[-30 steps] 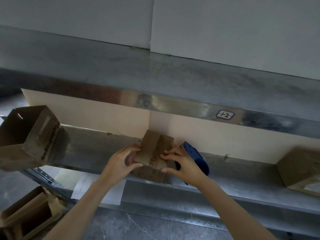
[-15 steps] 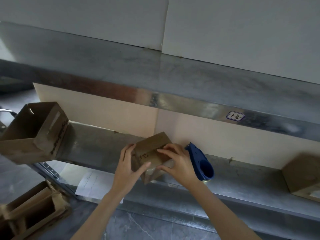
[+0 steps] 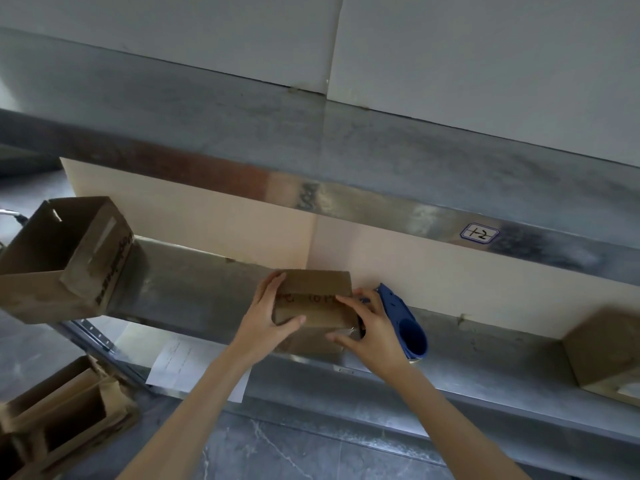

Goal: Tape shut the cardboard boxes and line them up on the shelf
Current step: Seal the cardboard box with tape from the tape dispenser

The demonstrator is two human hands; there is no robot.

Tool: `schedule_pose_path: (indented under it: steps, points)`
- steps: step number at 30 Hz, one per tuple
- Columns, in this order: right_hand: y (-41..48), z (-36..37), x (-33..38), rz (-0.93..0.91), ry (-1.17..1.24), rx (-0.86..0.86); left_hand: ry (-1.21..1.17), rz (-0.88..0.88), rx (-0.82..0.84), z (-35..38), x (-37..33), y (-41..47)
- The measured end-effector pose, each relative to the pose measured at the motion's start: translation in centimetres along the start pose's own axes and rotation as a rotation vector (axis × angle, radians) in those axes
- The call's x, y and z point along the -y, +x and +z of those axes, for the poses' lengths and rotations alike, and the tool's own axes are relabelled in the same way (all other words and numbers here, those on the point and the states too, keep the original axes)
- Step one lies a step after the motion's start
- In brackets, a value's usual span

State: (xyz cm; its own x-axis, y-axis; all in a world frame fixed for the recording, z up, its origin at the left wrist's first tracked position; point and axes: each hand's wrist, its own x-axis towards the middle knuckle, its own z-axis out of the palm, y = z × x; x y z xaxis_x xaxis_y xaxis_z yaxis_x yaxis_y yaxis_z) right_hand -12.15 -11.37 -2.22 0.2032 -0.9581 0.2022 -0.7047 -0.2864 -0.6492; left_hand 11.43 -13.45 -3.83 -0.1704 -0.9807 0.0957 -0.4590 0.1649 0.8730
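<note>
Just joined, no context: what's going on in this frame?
A person grips a small cardboard box with both hands, left hand on its left end and right hand on its right, at the front of the metal shelf. A blue tape dispenser lies on the shelf just beyond the right hand, untouched. An open box sits at the shelf's left end, another box at the right.
</note>
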Motion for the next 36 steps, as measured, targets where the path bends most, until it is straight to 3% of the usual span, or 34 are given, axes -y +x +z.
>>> schedule_pose_path:
  steps: [5, 10, 20, 33, 36]
  points:
    - [1.6, 0.1, 1.2, 0.039, -0.11, -0.075, 0.153, 0.033, -0.159, 1.8, -0.9, 1.4]
    - [3.8, 2.0, 0.9, 0.019, -0.151, 0.035, 0.15, 0.076, -0.209, 2.8, -0.7, 1.9]
    - [4.4, 4.1, -0.7, -0.005, -0.015, -0.064, 0.136, 0.136, -0.31, 3.5, -0.4, 2.5]
    - [3.2, 1.9, 1.4, 0.086, 0.171, 0.004, 0.026, 0.083, -0.059, 0.9, -0.7, 2.2]
    - [2.8, 1.3, 1.4, 0.094, 0.088, 0.021, 0.036, 0.055, -0.023, 0.7, -0.2, 2.0]
